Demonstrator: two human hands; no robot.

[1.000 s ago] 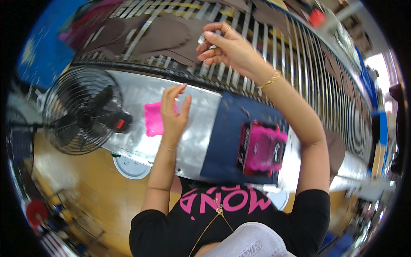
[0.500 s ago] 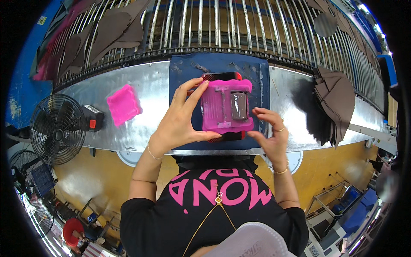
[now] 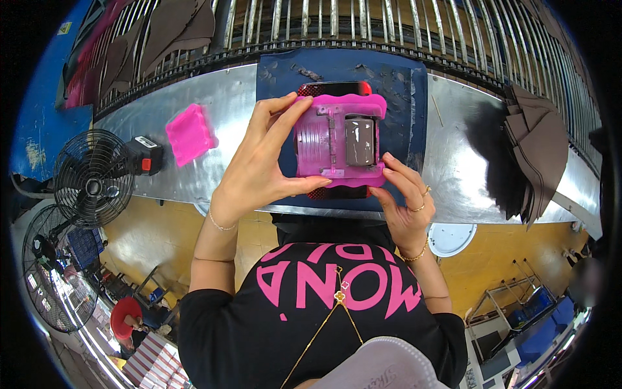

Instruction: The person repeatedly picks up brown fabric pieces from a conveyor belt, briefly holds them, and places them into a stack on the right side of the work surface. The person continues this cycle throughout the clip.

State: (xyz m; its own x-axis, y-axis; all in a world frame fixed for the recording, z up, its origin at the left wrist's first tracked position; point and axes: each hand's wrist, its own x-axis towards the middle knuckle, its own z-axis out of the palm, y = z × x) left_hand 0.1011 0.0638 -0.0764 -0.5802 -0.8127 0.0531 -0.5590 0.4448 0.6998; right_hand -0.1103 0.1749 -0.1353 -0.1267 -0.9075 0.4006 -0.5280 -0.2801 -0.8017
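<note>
A translucent pink plastic frame [image 3: 313, 149] with wavy edges and a hinge-like bar lies above a black-and-red object [image 3: 332, 89], whose kind I cannot make out. A grey, glossy block [image 3: 359, 139] shows in the frame's opening on the right. My left hand [image 3: 256, 155] spans the frame's left side, fingers at the far left corner and thumb on the near edge. At the near right corner, my right hand [image 3: 408, 201] grips the frame between thumb and fingers. Everything sits over a dark blue mat [image 3: 405, 78].
Left on the metal table [image 3: 233, 97] lies another pink scalloped piece [image 3: 190, 135]. A black fan [image 3: 91, 178] stands at the left edge. Stacked brown cut pieces [image 3: 534, 149] hang over the right side. A roller conveyor [image 3: 337, 29] runs along the far side, carrying more brown pieces [image 3: 178, 32].
My right hand has closed in on the frame's near right corner, where it was apart before. My left hand keeps its hold. The whole view has shifted slightly.
</note>
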